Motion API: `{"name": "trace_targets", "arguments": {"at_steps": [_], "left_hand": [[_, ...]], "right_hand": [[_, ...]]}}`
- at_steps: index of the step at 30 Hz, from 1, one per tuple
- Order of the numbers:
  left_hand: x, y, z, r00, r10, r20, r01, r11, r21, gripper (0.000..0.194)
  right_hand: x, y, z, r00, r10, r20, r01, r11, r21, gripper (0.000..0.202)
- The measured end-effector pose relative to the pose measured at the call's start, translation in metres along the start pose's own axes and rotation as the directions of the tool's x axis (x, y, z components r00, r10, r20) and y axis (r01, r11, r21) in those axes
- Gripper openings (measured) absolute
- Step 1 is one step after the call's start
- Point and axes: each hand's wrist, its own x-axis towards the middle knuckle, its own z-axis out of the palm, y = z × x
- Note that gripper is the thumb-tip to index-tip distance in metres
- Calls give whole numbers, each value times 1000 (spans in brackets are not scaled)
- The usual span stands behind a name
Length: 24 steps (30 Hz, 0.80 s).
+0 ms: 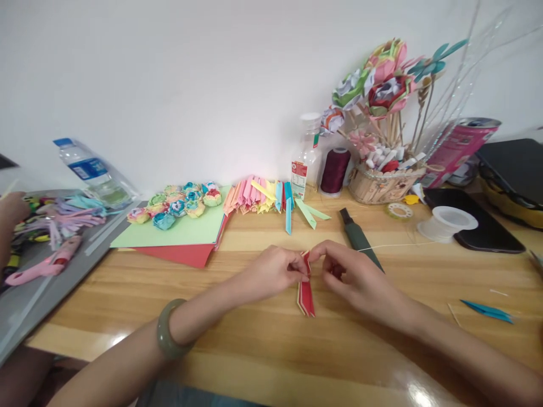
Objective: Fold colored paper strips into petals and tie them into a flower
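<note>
Red folded paper [306, 298] stands pinched near its middle by the left fingers [299, 276], just above the table [237, 350], as I watch from my remote post. The right fingers [324, 249] curl close beside its upper end; I cannot tell whether they grip anything. Pale thread [399, 246] stretches to them from a white spool [445, 223] on their right. Beyond the left fingers, small paper blossoms [177, 207] sit fully shaped on a green sheet [144, 237]. Folded strips [250, 195], heaped straight beyond the fingers, look creased but unopened. I judge the work well under way: folding largely done, this red piece not yet a blossom, the heap still to be shaped.
</note>
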Motion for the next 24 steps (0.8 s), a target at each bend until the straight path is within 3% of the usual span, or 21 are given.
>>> {"name": "trace_targets", "arguments": {"at_steps": [5,12,18,24], "left_hand": [[-2,-5,1,1000,15,10,-14,998,-61,6],[-1,-5,2,1000,18,14,-17,993,-113,8],[-1,2,0,1000,-15,-15,14,999,-32,6],[-2,0,1,998,-26,-53,27,999,17,8]], "right_hand": [[-3,1,9,998,4,61,-2,999,-46,17],[-5,9,15,1000,1,21,3,982,-190,9],[-5,9,14,1000,11,20,-6,972,-236,10],[-4,10,20,999,45,12,-42,984,-173,17]]}}
